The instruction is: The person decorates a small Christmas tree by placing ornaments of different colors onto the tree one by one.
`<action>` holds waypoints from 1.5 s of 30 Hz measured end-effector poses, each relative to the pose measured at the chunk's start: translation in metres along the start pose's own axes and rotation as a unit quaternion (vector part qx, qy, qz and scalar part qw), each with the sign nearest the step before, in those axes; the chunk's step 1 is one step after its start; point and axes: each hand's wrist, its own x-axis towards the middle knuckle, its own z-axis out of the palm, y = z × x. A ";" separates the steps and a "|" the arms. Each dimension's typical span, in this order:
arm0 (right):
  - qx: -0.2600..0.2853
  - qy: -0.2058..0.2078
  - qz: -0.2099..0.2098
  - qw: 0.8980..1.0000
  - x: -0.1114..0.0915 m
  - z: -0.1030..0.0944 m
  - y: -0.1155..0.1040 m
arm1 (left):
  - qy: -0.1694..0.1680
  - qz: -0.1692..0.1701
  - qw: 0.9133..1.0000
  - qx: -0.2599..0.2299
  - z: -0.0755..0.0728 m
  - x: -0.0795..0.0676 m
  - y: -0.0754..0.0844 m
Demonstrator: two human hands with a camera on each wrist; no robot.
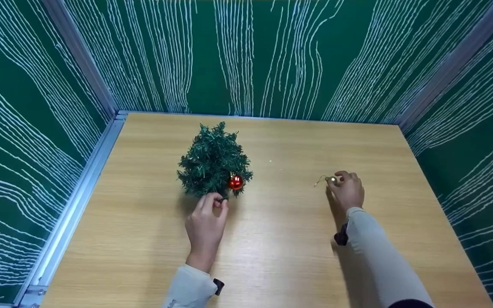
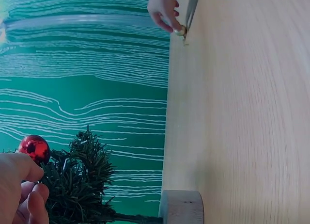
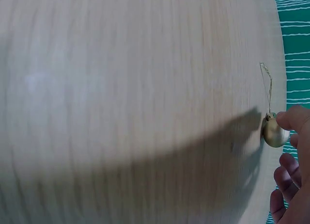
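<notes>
A small artificial Christmas tree [image 1: 213, 160] stands on the table, with a shiny red bauble [image 1: 236, 182] hanging at its front right. My left hand [image 1: 207, 220] pinches a tip of a green branch [image 1: 224, 199] low on the tree's near side, just below the bauble. The left wrist view shows the tree's round pale base [image 2: 183, 207] on the tabletop. Over to the right, my right hand [image 1: 349, 190] holds a gold bauble [image 3: 274, 132] between thumb and fingers, close over the table. Its gold string loop [image 3: 270, 86] extends away from the fingers.
The wooden table [image 1: 280, 239] is bordered at the back and sides by green panels [image 1: 268, 55] with white wavy lines. A metal rail [image 1: 75, 205] runs along the left edge. Dark devices sit at both wrists.
</notes>
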 end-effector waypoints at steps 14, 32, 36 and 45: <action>-0.014 -0.003 0.002 1.000 -0.005 0.001 0.006 | -0.010 -0.004 1.000 -0.007 0.001 -0.002 0.000; 0.028 -0.019 0.028 0.999 -0.013 0.006 0.002 | -0.012 -0.004 1.000 -0.010 0.001 -0.001 -0.002; 0.042 -0.026 0.046 0.998 -0.016 0.007 0.000 | -0.018 -0.007 1.000 -0.008 0.000 -0.001 -0.002; 0.103 -0.028 0.090 0.990 -0.023 0.007 -0.008 | -0.018 -0.006 1.000 -0.010 -0.001 -0.001 -0.001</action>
